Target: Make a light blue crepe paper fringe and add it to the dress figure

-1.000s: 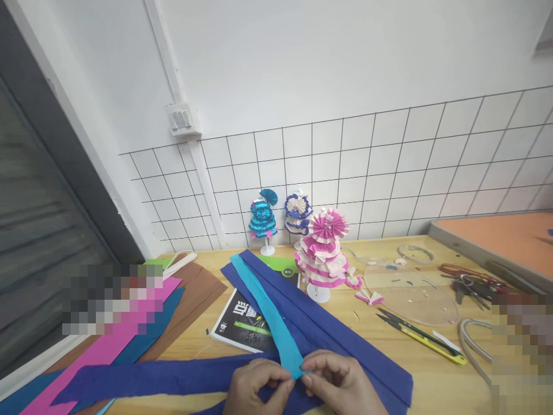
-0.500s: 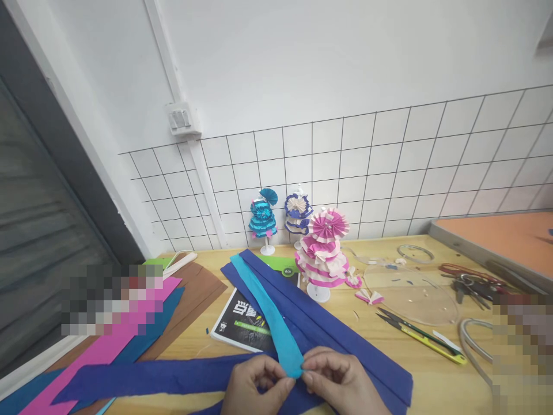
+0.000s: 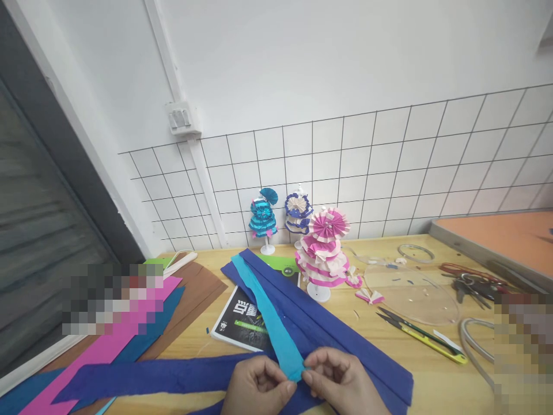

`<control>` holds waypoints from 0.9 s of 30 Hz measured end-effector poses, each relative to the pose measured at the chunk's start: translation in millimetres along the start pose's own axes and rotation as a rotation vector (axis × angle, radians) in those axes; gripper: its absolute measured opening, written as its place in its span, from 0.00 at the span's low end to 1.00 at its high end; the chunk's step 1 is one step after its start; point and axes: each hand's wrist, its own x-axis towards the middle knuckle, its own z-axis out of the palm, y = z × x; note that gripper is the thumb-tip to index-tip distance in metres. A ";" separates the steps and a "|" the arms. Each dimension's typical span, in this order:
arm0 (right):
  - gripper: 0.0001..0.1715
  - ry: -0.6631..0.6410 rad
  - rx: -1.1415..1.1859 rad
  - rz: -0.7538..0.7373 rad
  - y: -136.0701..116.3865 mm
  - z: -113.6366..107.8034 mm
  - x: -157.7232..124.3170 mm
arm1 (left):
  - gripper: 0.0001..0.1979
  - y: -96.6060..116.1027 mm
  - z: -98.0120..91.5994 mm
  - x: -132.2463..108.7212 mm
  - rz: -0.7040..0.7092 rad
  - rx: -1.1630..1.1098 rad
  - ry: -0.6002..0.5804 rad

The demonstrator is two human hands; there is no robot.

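Both hands are at the near end of a light-blue paper strip (image 3: 268,308). My left hand (image 3: 258,387) pinches its lower left corner between thumb and fingertips. At the right corner, my right hand (image 3: 339,377) pinches the same end, its fingers curled. The strip runs away from me across dark-blue folded paper (image 3: 332,323). Another dark-blue strip (image 3: 164,377) stretches left from beneath my left hand. Under the papers lies a black book (image 3: 231,317), partly covered.
Pleated paper figures on white stands, one pink (image 3: 324,248), one turquoise (image 3: 262,213) and one blue-and-white (image 3: 298,207), stand at the back. Yellow-handled thread snips (image 3: 425,337), keys (image 3: 473,288) and a clear disc (image 3: 412,294) lie right. Pink (image 3: 99,351) and brown paper (image 3: 194,294) lie left.
The near end of the light-blue strip looks slightly flatter and wider between my fingertips. Both hands keep nearly the same place and grip.
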 end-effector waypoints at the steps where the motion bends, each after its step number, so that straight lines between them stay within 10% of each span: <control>1: 0.21 -0.001 0.009 0.002 -0.5 0.4 0.0 | 0.09 2.4 0.8 -0.8 -0.006 -0.017 -0.001; 27: 0.24 -0.100 0.051 -0.059 17.2 0.0 -0.5 | 0.08 -1.0 5.0 -3.5 0.027 -0.035 -0.065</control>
